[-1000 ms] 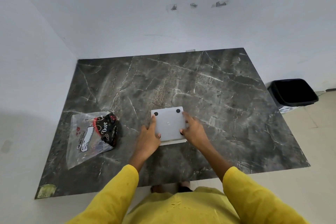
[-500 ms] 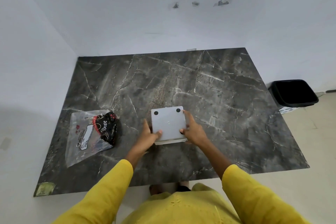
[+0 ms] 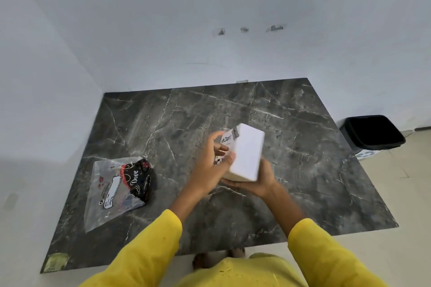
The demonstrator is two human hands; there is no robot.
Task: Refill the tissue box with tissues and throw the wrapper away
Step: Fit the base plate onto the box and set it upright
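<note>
Clear plastic Dove wrapper lies flat on the dark marble desk at lower left of the frame. At centre, the left hand and right hand both grip the white tissue box, raised and tilted above the desk. Black bin stands on the floor at far right

A dark marble table carries a seemingly empty clear wrapper.

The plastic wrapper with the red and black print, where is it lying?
In the head view the wrapper lies flat on the dark marble table, near its left edge, left of the left hand and apart from it.
</note>
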